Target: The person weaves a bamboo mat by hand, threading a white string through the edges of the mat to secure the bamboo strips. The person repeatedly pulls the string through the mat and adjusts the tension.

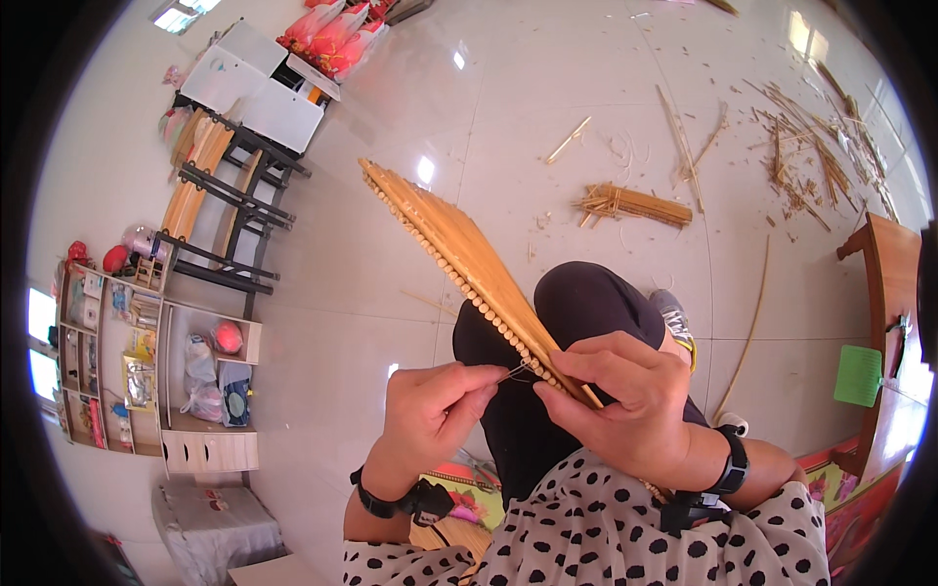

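A panel of golden plant stalks laid side by side (479, 259) slants up from my lap, the round cut ends of its stalks in a row along the left edge. My right hand (630, 400) grips its near end, thumb below and fingers over the top. My left hand (435, 410) pinches a thin, pale thread (521, 370) beside the cut ends. Whether a needle is also between those fingertips is too small to tell. Part of the panel's near end is hidden behind my right fingers.
A bundle of stalks (645, 206) lies on the tiled floor ahead, with scattered stalk scraps (811, 156) farther right. One long curved stalk (750, 332) lies right of my shoe. Shelves (210, 435) stand at left; a wooden table (889, 273) with a green fly swatter (858, 376) is at right.
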`<state>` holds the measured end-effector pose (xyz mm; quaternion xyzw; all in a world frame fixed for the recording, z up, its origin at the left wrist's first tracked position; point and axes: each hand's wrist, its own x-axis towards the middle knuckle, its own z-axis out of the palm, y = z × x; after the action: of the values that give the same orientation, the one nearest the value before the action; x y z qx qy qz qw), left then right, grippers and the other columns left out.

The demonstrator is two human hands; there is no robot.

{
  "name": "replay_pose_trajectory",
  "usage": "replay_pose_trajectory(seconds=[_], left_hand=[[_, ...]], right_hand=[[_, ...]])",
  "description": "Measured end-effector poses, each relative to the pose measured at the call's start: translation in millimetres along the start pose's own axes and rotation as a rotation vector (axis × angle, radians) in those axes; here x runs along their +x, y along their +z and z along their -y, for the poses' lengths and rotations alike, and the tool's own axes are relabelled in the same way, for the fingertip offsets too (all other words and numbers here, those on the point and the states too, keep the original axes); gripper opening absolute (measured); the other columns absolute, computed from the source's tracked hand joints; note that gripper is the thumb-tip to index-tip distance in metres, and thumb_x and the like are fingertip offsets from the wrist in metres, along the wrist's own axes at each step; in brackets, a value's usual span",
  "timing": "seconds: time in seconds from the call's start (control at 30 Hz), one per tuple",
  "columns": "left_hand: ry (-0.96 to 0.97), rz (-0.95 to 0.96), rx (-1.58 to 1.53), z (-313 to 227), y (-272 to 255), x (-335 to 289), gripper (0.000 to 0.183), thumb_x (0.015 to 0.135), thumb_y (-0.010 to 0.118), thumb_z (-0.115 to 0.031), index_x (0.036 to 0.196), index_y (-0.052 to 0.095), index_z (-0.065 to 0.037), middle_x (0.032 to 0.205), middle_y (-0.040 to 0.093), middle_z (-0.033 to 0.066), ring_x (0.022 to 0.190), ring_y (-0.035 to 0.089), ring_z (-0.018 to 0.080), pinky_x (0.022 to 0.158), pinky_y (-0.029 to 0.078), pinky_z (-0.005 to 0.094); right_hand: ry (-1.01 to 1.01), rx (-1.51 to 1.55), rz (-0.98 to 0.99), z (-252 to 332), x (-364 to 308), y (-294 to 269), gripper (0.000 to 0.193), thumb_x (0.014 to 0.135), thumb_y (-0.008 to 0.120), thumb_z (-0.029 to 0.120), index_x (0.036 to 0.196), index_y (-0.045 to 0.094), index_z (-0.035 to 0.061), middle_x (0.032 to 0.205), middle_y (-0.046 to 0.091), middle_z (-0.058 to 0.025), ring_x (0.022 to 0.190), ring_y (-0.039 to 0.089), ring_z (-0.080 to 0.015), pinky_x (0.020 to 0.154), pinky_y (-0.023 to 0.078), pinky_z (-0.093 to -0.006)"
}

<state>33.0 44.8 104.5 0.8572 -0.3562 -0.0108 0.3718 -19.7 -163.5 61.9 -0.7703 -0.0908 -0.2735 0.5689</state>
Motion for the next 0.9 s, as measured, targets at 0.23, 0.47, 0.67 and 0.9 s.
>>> replay_pose_trajectory(seconds=[0.23, 0.47, 0.67, 0.9], left_hand=[[0.029, -0.059, 0.005, -5.9, 11.4, 4.1, 0.017, 0.088, 0.066, 0.006, 0.103, 0.070, 0.000, 0.066, 0.063, 0.0083, 0.053, 0.058, 0.0156, 0.048, 0.042, 0.0253], [-0.023, -0.069, -0.032, -13.2, 14.0, 3.3, 0.014, 0.087, 0.067, 0.006, 0.099, 0.069, 0.000, 0.069, 0.065, 0.0101, 0.054, 0.060, 0.0174, 0.049, 0.043, 0.0259], [-0.099, -0.083, 0.058, -20.9, 9.7, -7.4, 0.012, 0.086, 0.068, 0.006, 0.097, 0.067, 0.000, 0.068, 0.065, 0.0105, 0.054, 0.060, 0.0181, 0.050, 0.044, 0.0260], [0.014, -0.112, 0.073, -14.2, 5.0, -13.6, 0.012, 0.084, 0.069, 0.007, 0.094, 0.066, 0.001, 0.070, 0.064, 0.0098, 0.055, 0.061, 0.0181, 0.050, 0.044, 0.0262]], right_hand=[[-0.022, 0.059, -0.042, -3.7, -3.4, 1.5, 0.022, 0.072, 0.084, 0.005, 0.091, 0.072, 0.0019, 0.083, 0.068, -0.0081, 0.057, 0.064, -0.0188, 0.050, 0.052, -0.0286], [-0.045, 0.073, -0.020, -1.7, -5.8, 3.5, 0.025, 0.071, 0.083, 0.004, 0.092, 0.072, 0.0022, 0.083, 0.068, -0.0079, 0.062, 0.067, -0.0220, 0.053, 0.055, -0.0308], [-0.046, 0.098, 0.017, 3.0, -7.7, 7.9, 0.024, 0.071, 0.081, 0.004, 0.092, 0.071, 0.0015, 0.083, 0.067, -0.0087, 0.065, 0.067, -0.0247, 0.056, 0.056, -0.0319], [-0.089, 0.067, 0.067, 9.9, -9.5, 12.7, 0.023, 0.072, 0.080, 0.005, 0.093, 0.071, 0.0008, 0.083, 0.066, -0.0088, 0.066, 0.067, -0.0252, 0.057, 0.056, -0.0321]])
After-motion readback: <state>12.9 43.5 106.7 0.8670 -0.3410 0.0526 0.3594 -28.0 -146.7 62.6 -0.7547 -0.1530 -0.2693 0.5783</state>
